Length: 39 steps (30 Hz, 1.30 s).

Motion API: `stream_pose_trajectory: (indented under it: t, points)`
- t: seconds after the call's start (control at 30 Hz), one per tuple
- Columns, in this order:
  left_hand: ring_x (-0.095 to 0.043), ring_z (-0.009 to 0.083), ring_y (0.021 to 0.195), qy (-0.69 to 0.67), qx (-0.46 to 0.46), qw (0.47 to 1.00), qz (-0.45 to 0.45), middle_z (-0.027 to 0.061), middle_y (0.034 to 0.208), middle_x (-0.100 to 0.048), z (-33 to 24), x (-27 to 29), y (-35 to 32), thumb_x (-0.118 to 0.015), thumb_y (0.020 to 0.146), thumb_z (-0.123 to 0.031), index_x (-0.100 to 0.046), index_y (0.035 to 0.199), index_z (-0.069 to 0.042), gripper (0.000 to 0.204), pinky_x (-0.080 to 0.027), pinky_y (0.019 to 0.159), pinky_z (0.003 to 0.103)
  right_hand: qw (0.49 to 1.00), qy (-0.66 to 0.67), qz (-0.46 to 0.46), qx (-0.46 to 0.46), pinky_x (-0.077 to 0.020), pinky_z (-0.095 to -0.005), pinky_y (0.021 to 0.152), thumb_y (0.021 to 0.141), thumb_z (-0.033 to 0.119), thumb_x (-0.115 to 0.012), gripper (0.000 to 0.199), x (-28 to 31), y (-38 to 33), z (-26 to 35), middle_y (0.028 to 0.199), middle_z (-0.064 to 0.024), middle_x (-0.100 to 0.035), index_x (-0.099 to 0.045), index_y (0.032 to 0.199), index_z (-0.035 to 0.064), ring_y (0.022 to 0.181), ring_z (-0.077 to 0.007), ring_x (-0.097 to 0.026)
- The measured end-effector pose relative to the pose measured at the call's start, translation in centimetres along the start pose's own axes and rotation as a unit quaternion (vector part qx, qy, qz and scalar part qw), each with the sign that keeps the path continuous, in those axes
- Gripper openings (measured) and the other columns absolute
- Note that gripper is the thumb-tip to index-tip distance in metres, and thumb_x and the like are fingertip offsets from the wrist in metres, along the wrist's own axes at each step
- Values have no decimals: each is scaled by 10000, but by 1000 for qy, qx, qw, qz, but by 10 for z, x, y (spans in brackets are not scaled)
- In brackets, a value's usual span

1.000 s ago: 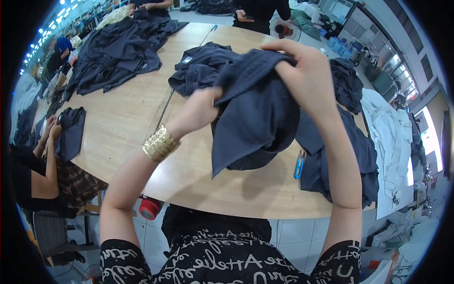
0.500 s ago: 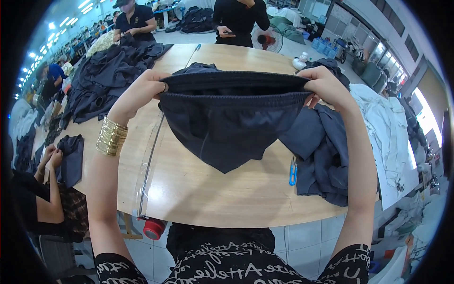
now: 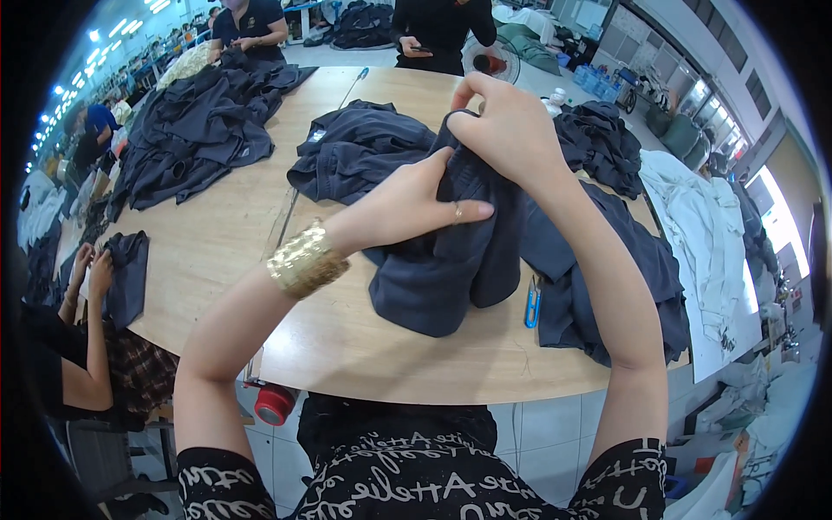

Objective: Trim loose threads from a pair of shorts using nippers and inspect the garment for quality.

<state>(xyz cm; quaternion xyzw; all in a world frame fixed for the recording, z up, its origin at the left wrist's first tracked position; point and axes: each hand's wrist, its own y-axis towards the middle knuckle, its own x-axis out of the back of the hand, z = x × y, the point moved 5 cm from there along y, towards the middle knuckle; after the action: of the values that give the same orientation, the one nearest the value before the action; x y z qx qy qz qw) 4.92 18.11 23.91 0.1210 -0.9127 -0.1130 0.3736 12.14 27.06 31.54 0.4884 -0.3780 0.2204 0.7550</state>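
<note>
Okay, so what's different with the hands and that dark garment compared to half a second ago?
The left hand moved right and the right hand moved left, so they're now close together instead of stretching the dark garment wide. It's now gathered up between them, with both hands on it. The blue snips and the big dark pile at left stayed put.

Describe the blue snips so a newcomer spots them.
On the wooden table, look right of the held dark garment. By the left edge of a dark cloth pile lie the snips. Mostly bright blue, they stand out sharply from that cloth.
</note>
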Motion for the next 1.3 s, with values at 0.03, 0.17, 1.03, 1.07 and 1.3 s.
stream_pose_trajectory:
  t: [0.03,0.17,1.03,1.07,1.3]
  points:
    - [-616,180,924,-122,0,991,46,134,985,-645,7,-6,4,-672,832,-397,-542,1118,63,558,-474,823,283,1000,0,2,2,-483,-316,702,684,264,-589,296,2,2,1,693,-103,-629,-622,897,62,706,-184,-621]
    - [-539,30,874,-324,32,939,113,-30,968,-610,16,11,6,-579,913,-179,-605,1082,-4,244,-440,795,189,996,0,91,-12,-485,-324,746,769,315,-620,316,9,4,-28,807,-111,-661,-665,984,88,800,-210,-640]
    - [-593,127,989,-321,83,917,222,100,1129,-626,58,130,-41,-742,738,-92,-518,1201,103,549,-429,943,248,787,514,285,-190,-473,-199,727,794,137,-699,275,19,-49,-60,905,-55,-665,-641,1002,-33,769,-87,-605]
    - [-589,111,968,-273,66,933,225,70,1086,-645,59,128,-38,-735,761,-126,-562,1159,90,484,-435,909,240,812,479,282,-177,-456,-201,711,795,144,-700,238,22,-47,-60,877,-31,-657,-647,961,-17,762,-74,-586]
    - [-594,314,655,316,-103,937,-103,150,698,-614,3,142,-25,-701,761,-229,-636,811,-9,234,-448,608,354,982,-77,28,168,-278,-329,890,698,18,-640,310,38,-21,-43,889,-86,-588,-575,993,90,878,-231,-533]
